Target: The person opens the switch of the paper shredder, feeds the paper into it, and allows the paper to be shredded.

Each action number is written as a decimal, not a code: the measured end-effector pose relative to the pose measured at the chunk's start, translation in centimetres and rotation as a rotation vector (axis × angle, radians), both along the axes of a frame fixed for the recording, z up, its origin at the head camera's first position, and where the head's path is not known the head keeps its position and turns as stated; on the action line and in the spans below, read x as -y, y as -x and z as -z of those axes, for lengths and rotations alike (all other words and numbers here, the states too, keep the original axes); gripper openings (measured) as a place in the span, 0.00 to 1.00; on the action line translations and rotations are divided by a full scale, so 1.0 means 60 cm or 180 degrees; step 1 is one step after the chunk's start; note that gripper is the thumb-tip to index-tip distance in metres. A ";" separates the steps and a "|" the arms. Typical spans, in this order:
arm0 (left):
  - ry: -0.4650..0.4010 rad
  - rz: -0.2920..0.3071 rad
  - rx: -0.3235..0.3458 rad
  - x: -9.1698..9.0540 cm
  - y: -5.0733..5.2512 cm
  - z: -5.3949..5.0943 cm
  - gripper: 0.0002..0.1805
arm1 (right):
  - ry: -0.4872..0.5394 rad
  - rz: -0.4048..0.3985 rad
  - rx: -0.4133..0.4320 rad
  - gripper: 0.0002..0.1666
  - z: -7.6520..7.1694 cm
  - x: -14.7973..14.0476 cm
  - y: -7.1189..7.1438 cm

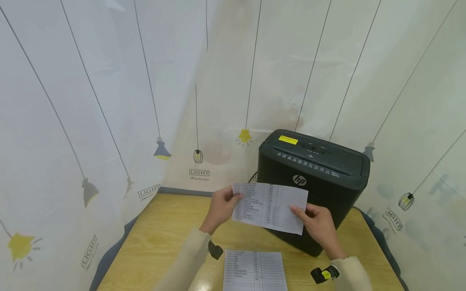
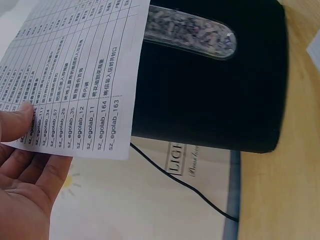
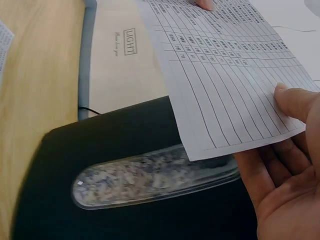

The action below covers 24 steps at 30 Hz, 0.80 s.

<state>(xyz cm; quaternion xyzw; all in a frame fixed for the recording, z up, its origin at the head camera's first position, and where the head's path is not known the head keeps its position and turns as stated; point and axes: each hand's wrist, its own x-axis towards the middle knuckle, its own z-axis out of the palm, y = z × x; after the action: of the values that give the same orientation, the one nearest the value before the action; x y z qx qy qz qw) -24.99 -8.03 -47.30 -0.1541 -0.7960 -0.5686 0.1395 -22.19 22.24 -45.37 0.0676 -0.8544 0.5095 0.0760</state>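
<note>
A printed sheet of paper [image 1: 269, 208] with table rows is held up between both hands, in front of a black HP paper shredder [image 1: 327, 194]. My left hand [image 1: 221, 206] pinches its left edge, thumb on the printed face and fingers behind. At the right edge, my right hand [image 1: 320, 226] grips it the same way. The left wrist view shows that thumb on the sheet [image 2: 80, 85]; the right wrist view shows the other thumb on the lined part [image 3: 225, 100]. Through the shredder's window [image 3: 145, 180], paper shreds are visible.
More printed paper [image 1: 255, 270] lies on the wooden table [image 1: 160, 226] near its front edge. A black cord [image 2: 185, 185] runs from behind the shredder. Lamp-patterned sheeting [image 1: 182, 121] encloses the table's back and sides.
</note>
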 end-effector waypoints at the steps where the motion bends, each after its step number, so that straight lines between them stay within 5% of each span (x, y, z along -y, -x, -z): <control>1: 0.0007 0.0006 -0.0004 -0.002 0.002 -0.006 0.12 | -0.0001 0.0006 -0.0019 0.21 -0.003 -0.002 0.001; 10: 0.0025 0.0079 0.0000 -0.016 0.019 -0.049 0.13 | -0.0041 0.0003 -0.0259 0.21 -0.037 -0.015 0.001; 24: 0.0233 0.0168 -0.0337 -0.042 0.049 -0.121 0.10 | -0.0126 0.0085 -0.0709 0.19 -0.098 -0.039 0.006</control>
<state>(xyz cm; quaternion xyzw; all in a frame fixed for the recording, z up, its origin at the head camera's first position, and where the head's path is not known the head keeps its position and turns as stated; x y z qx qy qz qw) -27.95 -5.53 -40.02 -0.2097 -0.8034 -0.5337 0.1607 -22.57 24.60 -39.51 0.1139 -0.8514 0.4808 0.1760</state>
